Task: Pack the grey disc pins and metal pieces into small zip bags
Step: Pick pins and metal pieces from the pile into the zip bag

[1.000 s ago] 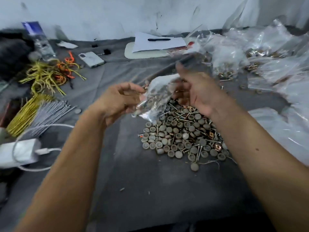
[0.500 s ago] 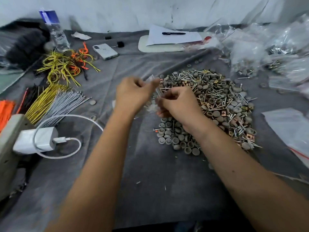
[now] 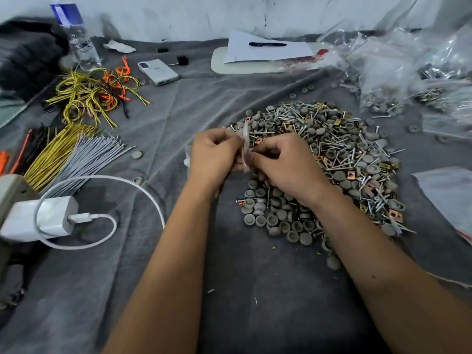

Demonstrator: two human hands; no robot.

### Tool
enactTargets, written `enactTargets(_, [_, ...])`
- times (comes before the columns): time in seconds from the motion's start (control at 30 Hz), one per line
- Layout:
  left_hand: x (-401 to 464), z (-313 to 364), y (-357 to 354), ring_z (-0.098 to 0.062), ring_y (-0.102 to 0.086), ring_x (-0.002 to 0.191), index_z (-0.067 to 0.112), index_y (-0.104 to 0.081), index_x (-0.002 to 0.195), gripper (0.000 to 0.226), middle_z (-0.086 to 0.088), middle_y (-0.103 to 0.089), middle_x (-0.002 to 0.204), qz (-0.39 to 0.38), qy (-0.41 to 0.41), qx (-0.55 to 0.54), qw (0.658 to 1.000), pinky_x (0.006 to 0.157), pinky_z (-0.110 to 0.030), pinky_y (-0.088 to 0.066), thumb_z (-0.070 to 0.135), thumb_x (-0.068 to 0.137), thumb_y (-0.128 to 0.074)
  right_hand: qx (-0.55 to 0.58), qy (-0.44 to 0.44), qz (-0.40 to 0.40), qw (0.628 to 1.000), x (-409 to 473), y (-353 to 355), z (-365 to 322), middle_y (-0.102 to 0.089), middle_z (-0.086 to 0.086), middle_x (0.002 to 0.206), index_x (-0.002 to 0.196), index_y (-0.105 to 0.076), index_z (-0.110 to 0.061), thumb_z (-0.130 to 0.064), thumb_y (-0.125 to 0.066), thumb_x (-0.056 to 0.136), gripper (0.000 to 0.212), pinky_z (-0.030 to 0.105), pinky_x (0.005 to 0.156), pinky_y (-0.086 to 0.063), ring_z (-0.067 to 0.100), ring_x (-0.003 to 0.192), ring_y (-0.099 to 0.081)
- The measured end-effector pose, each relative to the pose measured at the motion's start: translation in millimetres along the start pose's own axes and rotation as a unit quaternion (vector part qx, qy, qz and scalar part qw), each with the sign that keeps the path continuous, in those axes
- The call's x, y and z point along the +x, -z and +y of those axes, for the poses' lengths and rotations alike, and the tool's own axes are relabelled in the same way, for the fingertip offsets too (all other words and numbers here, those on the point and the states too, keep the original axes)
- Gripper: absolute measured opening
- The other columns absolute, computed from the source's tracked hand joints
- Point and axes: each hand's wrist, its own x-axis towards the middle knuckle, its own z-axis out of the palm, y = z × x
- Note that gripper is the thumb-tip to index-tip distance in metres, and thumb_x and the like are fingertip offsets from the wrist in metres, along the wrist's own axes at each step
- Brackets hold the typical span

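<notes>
Grey cloth (image 3: 229, 290) covers the work surface up to a white wall. Both hands meet at centre, the left hand (image 3: 214, 154) and right hand (image 3: 283, 162) pinching a small clear zip bag (image 3: 245, 139), mostly hidden between them. Beneath and to the right lies the pile of grey disc pins and metal pieces (image 3: 332, 154). Filled bags (image 3: 398, 80), blurred, crowd the right edge; wire bundles (image 3: 71, 149) and a charger (image 3: 43, 218) sit left.
</notes>
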Motion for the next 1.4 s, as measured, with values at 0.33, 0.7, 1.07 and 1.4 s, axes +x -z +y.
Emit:
enactTargets(0.33, [-5, -1, -4, -0.03, -0.063, 0.06, -0.004, -0.073, 0.088, 0.014, -0.025, -0.07, 0.073, -0.046, -0.048, 0.026, 0.997, 0.052, -0.031, -0.052, 0.003, 0.097, -0.064, 0.072, -0.032, 0.053, 0.996, 1, 1, -1, -0.065, 0.005, 0.052, 0.078, -0.074, -0.017, -0.041, -0.061, 0.097, 0.034, 0.021, 0.038, -0.039, 0.017, 0.037, -0.057])
enactTargets(0.7, [-5, -3, -6, -0.031, -0.058, 0.053, 0.01, -0.075, 0.08, 0.023, -0.017, -0.066, 0.065, -0.069, -0.119, 0.044, 0.99, 0.056, -0.035, -0.046, 0.029, 0.088, -0.067, 0.051, -0.018, 0.093, 0.994, 0, 1, -2, -0.064, -0.009, 0.052, 0.075, -0.074, -0.017, -0.027, -0.064, 0.095, 0.024, 0.022, 0.044, -0.041, 0.005, 0.047, -0.058])
enactTargets(1.07, [-4, 1, -1, -0.026, -0.063, 0.068, -0.005, -0.074, 0.089, 0.021, -0.017, -0.07, 0.079, -0.098, 0.006, -0.023, 0.995, 0.061, -0.032, -0.056, 0.013, 0.099, -0.066, 0.066, 0.029, 0.043, 0.996, -3, 6, -3, -0.064, -0.004, 0.055, 0.079, -0.073, -0.014, -0.012, -0.072, 0.095, 0.016, 0.018, 0.044, -0.043, 0.007, 0.043, -0.058])
enactTargets(1.4, [-6, 2, 4, -0.037, -0.068, 0.074, -0.005, -0.075, 0.097, 0.027, -0.031, -0.072, 0.088, -0.154, -0.059, -0.016, 0.986, 0.074, -0.052, -0.057, 0.02, 0.087, -0.081, 0.171, -0.003, 0.015, 0.985, -4, 11, -10, -0.065, 0.018, 0.071, 0.084, -0.068, 0.0, -0.008, -0.057, 0.103, 0.023, 0.031, 0.043, -0.048, 0.031, 0.057, -0.059])
